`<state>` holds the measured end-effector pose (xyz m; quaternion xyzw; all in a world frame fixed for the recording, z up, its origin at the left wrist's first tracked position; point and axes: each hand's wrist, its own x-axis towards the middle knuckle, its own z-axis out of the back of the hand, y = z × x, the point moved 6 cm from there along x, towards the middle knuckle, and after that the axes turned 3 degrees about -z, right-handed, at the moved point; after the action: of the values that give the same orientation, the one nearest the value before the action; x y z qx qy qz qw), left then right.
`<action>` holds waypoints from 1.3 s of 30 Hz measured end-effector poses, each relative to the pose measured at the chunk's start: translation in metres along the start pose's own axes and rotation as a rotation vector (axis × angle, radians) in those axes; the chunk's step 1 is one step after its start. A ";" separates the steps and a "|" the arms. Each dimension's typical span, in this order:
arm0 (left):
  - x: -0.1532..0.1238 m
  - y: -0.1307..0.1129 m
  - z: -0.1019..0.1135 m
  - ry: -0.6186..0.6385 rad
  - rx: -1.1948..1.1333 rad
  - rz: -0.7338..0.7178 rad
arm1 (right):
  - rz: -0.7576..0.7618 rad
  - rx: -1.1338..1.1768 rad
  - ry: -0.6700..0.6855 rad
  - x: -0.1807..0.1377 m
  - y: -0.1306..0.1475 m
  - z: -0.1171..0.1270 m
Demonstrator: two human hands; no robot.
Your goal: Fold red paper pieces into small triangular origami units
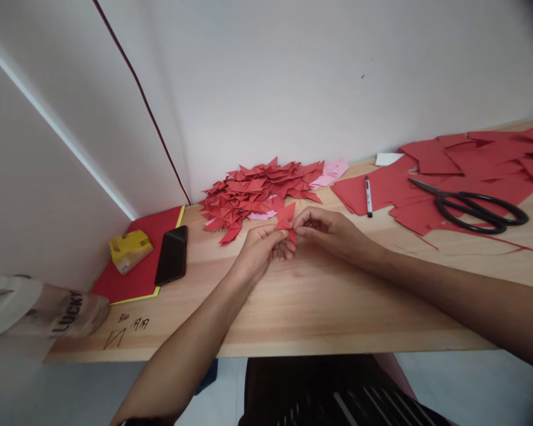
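Observation:
A small folded piece of red paper (pixel 285 216) is held up over the middle of the wooden table. My left hand (pixel 266 245) pinches its lower part between thumb and fingers. From the other side my right hand (pixel 322 228) closes on the paper's right edge, thumb and forefinger together. The fingers cover part of the folds. Just behind my hands lies a heap of folded red paper pieces (pixel 257 188), with some pink paper (pixel 331 171) at its right end.
To the right, black-handled scissors (pixel 475 207) rest on red paper sheets (pixel 479 157), near a marker pen (pixel 368 196). At left are a phone (pixel 172 254), a yellow packet (pixel 131 249) on a red folder (pixel 128 287), and a clear bottle (pixel 53 310). A wall (pixel 315 77) bounds the table's back.

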<state>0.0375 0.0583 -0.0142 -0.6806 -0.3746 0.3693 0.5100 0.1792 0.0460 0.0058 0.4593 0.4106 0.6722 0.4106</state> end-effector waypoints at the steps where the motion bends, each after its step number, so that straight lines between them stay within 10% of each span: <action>1: 0.000 -0.001 -0.001 0.001 0.012 -0.009 | 0.001 0.001 -0.012 0.000 0.000 0.001; 13: -0.004 0.003 -0.002 0.070 -0.084 0.151 | 0.073 -0.078 0.008 -0.001 0.003 0.006; 22: -0.005 -0.009 -0.007 0.005 0.077 -0.070 | 0.045 0.058 0.049 -0.001 0.001 0.002; 39: -0.003 -0.008 -0.008 0.005 0.148 -0.043 | 0.277 -0.311 -0.084 -0.007 0.020 0.005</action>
<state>0.0423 0.0533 -0.0047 -0.6336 -0.3595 0.3835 0.5676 0.1820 0.0337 0.0237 0.4703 0.2174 0.7576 0.3970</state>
